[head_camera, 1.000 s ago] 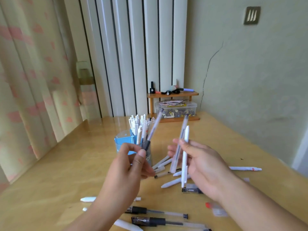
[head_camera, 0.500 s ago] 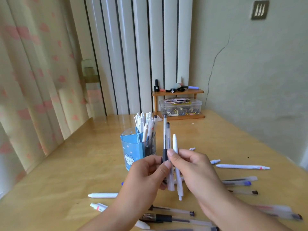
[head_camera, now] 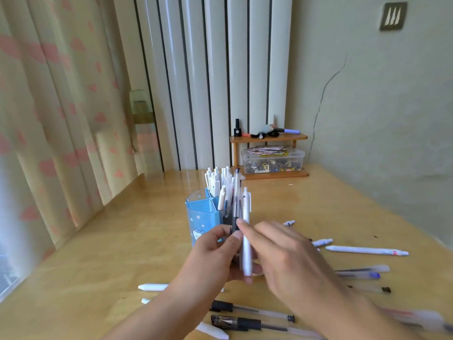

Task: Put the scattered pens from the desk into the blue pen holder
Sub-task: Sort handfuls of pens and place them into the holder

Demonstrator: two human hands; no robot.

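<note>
1. Left hand (head_camera: pixel 220 251) clamped round a small upright bundle: white pen (head_camera: pixel 245 231) plus a clear dark-tipped pen (head_camera: pixel 235 204). Held vertical, tips down, probably to square them for one drop into the holder.
2. Right hand (head_camera: pixel 282 251) blurred; one fingertip touching the bundle near the left thumb. Whether gripping or only steadying: cannot tell.
3. Blue pen holder (head_camera: pixel 203 217) just behind the hands, on the desk (head_camera: pixel 98 253); rear section packed with white pens, front-left section looks unfilled.
4. Loose pens lying on both sides: white ones right (head_camera: pixel 366 250), clear black-grip ones near (head_camera: pixel 250 323). Task judged partly done.
5. Hidden: lower ends of held pens behind the palm, exact count in bundle, holder's base. Pens at lower right smeared and cut by the frame edge.
</note>
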